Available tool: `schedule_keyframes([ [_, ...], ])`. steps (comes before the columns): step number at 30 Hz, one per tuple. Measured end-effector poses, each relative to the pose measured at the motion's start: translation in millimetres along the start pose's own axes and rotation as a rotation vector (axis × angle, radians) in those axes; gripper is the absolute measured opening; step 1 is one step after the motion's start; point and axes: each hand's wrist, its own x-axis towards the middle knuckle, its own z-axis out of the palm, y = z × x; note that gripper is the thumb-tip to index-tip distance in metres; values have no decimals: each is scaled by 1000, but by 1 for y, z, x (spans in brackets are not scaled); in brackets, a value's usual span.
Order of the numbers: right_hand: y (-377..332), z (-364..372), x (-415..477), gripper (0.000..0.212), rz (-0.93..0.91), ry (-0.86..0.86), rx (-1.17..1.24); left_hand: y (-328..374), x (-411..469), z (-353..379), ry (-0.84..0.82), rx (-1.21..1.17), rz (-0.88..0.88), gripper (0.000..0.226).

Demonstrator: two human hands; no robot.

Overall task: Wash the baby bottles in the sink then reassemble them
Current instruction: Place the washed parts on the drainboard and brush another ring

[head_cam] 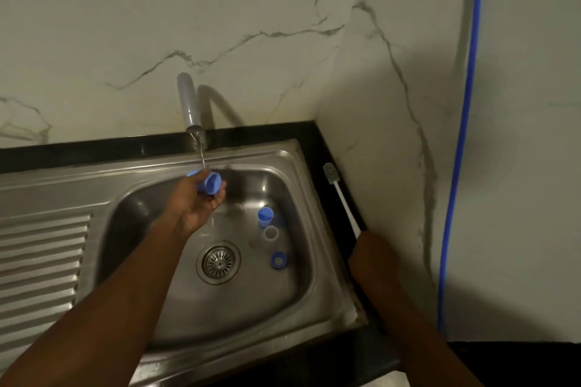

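My left hand (201,201) holds a blue bottle part (210,183) under the running tap (192,113), over the steel sink (289,160). Water falls onto the part. On the sink floor to the right stand a blue cap (265,216), a clear ring-shaped piece (271,233) and a blue screw ring (278,260). My right hand (372,245) grips the handle end of a white bottle brush (344,203), which lies along the black counter edge with its grey head (330,173) pointing away.
The drain strainer (219,263) sits in the middle of the basin. A ribbed draining board (41,258) lies to the left. A marble wall rises behind and to the right, with a blue hose (462,135) running down it.
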Motion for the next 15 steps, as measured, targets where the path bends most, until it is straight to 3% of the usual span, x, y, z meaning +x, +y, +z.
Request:
schedule_keyframes([
  [4, 0, 0, 6, 19, -24, 39, 153, 1, -2, 1, 7, -122, -28, 19],
  [7, -24, -21, -1, 23, -100, -10, 465, 6, -5, 1, -48, -198, -54, 31],
  [9, -46, -41, -17, 22, -58, -230, 890, 8, -5, 5, -62, -146, -57, 33],
  [11, -64, -60, -40, 22, -25, -575, 1214, 10, -5, 10, -69, -143, -36, 39],
  [13, -81, -69, -61, 20, -8, -867, 1369, 16, -6, 10, -77, -178, -21, 42],
  [15, -86, -73, -71, 23, 34, -1048, 1484, 15, -9, 15, -90, -184, -47, 42],
])
